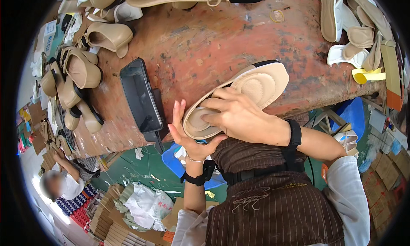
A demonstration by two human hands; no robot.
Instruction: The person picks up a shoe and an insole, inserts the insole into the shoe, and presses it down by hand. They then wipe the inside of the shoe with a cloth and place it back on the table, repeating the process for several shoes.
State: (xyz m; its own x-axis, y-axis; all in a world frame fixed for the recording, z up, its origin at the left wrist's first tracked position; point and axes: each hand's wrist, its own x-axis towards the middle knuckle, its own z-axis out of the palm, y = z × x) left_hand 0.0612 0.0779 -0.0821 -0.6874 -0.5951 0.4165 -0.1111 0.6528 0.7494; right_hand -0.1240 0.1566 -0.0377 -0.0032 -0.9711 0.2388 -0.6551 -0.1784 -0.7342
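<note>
A beige shoe with a padded, stitched insole lies slantwise at the near edge of the table. Its rounded near end points toward my left hand. That hand cups this end with the fingers stretched out and the thumb spread beneath the rim. My right hand reaches over the middle of the shoe, fingers bent and closed on it. Its fingertips press on the insole near the rounded end. The right thumb is mostly hidden, as is the shoe's middle under that hand.
On the worn red table, a black phone leans on a dark stand left of the shoe. Several beige heeled shoes crowd the left side. White and beige shoe parts lie at right. Blue bins stand below. Another person sits far left.
</note>
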